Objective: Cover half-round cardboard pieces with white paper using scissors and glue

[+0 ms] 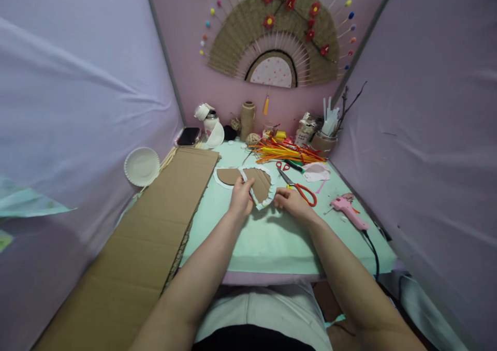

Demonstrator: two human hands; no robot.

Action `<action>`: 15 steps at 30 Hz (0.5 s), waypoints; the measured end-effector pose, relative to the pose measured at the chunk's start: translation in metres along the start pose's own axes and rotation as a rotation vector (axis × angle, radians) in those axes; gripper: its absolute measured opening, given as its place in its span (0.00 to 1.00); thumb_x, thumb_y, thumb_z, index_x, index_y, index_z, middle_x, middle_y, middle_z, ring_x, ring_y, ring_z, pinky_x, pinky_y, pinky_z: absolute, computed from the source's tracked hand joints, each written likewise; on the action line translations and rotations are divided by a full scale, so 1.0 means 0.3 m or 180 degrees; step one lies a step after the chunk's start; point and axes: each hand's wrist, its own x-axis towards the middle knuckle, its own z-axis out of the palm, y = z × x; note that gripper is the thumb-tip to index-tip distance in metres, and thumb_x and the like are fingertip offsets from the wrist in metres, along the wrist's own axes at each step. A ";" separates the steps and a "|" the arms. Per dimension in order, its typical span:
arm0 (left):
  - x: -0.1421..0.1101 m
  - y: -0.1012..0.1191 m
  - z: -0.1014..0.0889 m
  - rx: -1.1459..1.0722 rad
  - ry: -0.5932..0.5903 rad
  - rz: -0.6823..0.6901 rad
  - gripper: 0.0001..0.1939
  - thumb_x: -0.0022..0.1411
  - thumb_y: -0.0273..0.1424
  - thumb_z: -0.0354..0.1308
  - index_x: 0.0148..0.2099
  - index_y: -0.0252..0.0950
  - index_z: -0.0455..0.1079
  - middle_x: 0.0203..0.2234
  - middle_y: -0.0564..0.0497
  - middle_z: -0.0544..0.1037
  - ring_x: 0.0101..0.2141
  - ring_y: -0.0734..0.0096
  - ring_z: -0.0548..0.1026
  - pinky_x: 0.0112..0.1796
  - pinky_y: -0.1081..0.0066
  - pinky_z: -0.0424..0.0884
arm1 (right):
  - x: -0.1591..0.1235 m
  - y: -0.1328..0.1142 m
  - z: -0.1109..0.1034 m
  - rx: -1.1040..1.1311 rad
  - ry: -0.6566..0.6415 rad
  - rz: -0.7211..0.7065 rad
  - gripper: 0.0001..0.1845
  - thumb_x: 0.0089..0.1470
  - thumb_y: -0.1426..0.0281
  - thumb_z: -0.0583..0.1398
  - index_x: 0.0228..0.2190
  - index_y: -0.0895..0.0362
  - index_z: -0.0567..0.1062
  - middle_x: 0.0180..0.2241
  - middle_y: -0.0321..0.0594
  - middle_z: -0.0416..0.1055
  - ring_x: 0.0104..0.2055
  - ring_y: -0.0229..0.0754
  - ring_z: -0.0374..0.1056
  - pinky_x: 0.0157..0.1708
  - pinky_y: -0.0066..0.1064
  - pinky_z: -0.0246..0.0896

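My left hand pinches the straight edge of a cardboard half-disc, which is tilted up off the table. Pale cloth or paper is folded over its rim, pleated along the curve. At the curved edge, the fingers of my right hand are bent together against the pale border; whether they grip it I cannot make out. Behind my left hand lies a second cardboard half-disc with a pale border. Just beyond my right hand are red-handled scissors.
A pink glue gun with a black cord lies right. Long cardboard covers the left side, near a white fluted dish. Orange and yellow strips, a twine spool and a phone sit at the back. A decorated fan hangs above.
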 end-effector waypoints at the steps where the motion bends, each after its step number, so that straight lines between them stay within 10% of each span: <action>1: 0.009 0.004 -0.005 -0.0098 0.0052 -0.0063 0.14 0.52 0.26 0.59 0.43 0.37 0.68 0.37 0.50 0.80 0.42 0.67 0.78 0.47 0.66 0.73 | 0.003 0.002 -0.005 0.0030 0.0041 -0.0039 0.14 0.49 0.57 0.61 0.25 0.56 0.74 0.20 0.34 0.70 0.23 0.35 0.61 0.26 0.28 0.55; 15: 0.002 0.041 0.008 -0.0848 -0.0012 -0.0489 0.14 0.51 0.18 0.52 0.40 0.33 0.71 0.37 0.48 0.81 0.45 0.67 0.77 0.53 0.67 0.72 | 0.010 0.031 0.013 0.0315 0.0195 -0.0122 0.27 0.55 0.45 0.55 0.23 0.55 0.70 0.20 0.34 0.66 0.24 0.37 0.59 0.27 0.29 0.52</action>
